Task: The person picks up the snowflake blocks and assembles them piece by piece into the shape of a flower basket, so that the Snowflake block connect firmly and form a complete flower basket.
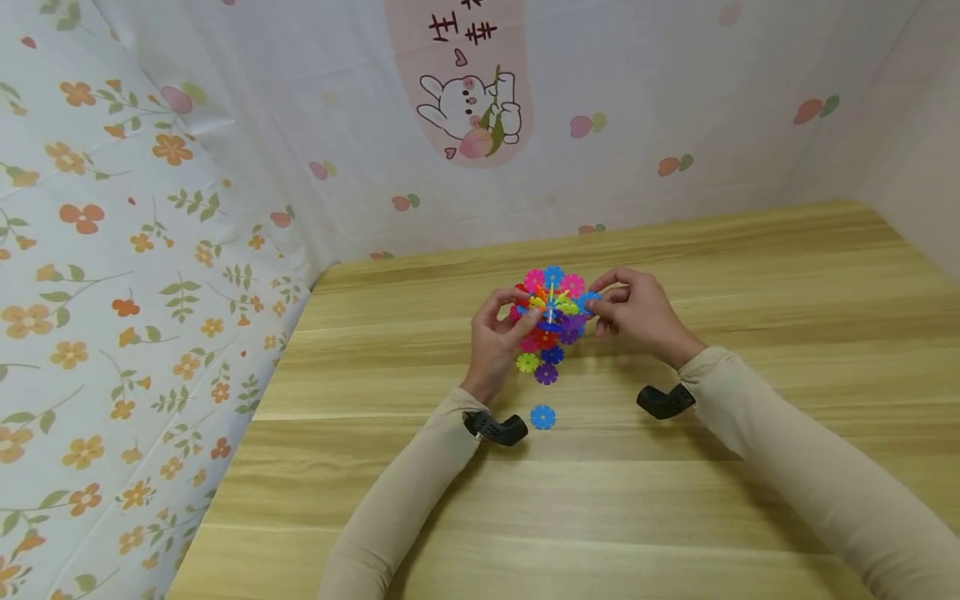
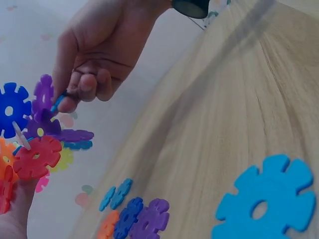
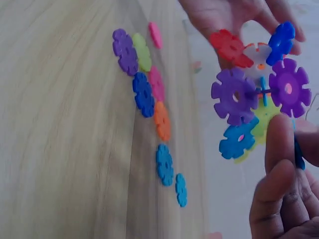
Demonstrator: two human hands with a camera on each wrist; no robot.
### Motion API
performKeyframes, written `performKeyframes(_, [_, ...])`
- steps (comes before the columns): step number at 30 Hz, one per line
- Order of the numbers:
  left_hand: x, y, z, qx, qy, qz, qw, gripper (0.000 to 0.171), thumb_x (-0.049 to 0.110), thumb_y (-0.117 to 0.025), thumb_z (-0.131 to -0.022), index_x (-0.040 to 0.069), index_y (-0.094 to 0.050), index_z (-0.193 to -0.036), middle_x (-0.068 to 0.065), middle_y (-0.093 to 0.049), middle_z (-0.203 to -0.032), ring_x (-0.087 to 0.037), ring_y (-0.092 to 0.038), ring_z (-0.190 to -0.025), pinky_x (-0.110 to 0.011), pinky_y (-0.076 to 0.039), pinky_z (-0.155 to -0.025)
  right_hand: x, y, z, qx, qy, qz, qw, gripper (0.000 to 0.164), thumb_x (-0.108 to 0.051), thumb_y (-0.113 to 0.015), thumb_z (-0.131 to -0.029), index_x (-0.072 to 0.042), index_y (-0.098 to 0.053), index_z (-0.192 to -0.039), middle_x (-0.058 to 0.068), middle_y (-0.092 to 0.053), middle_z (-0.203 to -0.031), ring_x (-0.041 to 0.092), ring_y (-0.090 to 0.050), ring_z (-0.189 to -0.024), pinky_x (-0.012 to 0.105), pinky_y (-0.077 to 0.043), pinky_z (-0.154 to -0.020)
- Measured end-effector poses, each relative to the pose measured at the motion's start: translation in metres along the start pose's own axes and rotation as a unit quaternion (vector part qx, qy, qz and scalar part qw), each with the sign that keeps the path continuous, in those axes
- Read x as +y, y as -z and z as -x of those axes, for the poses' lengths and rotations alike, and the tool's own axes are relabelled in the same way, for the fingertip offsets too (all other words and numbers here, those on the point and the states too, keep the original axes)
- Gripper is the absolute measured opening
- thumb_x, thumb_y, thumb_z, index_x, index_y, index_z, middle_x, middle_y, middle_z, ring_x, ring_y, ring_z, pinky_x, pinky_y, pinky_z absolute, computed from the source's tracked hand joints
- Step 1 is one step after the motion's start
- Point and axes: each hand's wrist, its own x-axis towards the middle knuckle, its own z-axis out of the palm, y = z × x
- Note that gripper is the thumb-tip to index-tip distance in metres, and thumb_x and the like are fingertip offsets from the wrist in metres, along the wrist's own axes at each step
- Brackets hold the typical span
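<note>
My left hand point(image 1: 491, 342) holds up a cluster of interlocked plastic snowflake discs point(image 1: 553, 307) in red, orange, yellow, purple, white and blue, gripping its left side. On the opposite side, my right hand point(image 1: 645, 312) pinches a blue snowflake disc point(image 1: 588, 302) between thumb and fingertips. That disc appears nearly edge-on in the right wrist view, close below a purple disc point(image 3: 289, 88) of the cluster. Fingers partly cover it in the left wrist view, where it meets the cluster's edge beside an upright purple disc point(image 2: 43, 94).
Loose snowflake discs lie on the wooden table point(image 1: 750, 275) beneath the cluster, among them a yellow-green disc point(image 1: 527, 362), a dark blue disc point(image 1: 552, 355) and a purple disc point(image 1: 547, 374). Nearer the person lies a light blue disc point(image 1: 543, 417). A printed cloth point(image 1: 337, 108) hangs behind.
</note>
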Motion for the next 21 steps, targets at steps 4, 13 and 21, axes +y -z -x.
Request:
performKeyframes(4, [-0.003, -0.002, 0.002, -0.001, -0.009, -0.008, 0.9999, 0.028, -0.007, -0.061, -0.093, -0.015, -0.048, -0.117, 0.005, -0.054, -0.112, -0.011, -0.068, -0.094, -0.02, -0.059, -0.084, -0.001, -0.002, 0.002, 0.001, -0.01, -0.001, 1.0, 0.024, -0.009, -0.063, -0.098, 0.005, -0.056, -0.116, -0.008, -0.068, -0.067, 0.026, -0.069, -0.06, 0.034, -0.056, -0.057])
performKeyframes(13, [-0.006, -0.015, 0.003, -0.005, -0.047, -0.043, 0.998, 0.018, -0.005, -0.064, -0.091, -0.002, -0.058, -0.108, -0.007, -0.054, -0.112, -0.009, -0.065, -0.092, -0.018, -0.058, -0.08, -0.003, -0.002, 0.002, 0.033, -0.054, -0.073, 0.995, 0.024, -0.008, -0.062, -0.098, 0.009, -0.057, -0.115, -0.011, -0.069, -0.068, 0.012, -0.064, -0.055, 0.027, -0.053, -0.056])
performKeyframes(21, [-0.009, -0.021, 0.005, 0.001, -0.026, -0.03, 0.9992, 0.023, -0.004, -0.061, -0.095, -0.013, -0.049, -0.112, 0.002, -0.051, -0.112, -0.006, -0.063, -0.083, -0.016, -0.056, -0.072, -0.005, -0.011, 0.003, 0.087, -0.107, -0.116, 0.984, 0.022, -0.009, -0.064, -0.097, 0.006, -0.059, -0.112, -0.014, -0.063, -0.062, 0.003, -0.056, -0.05, 0.022, -0.055, -0.057])
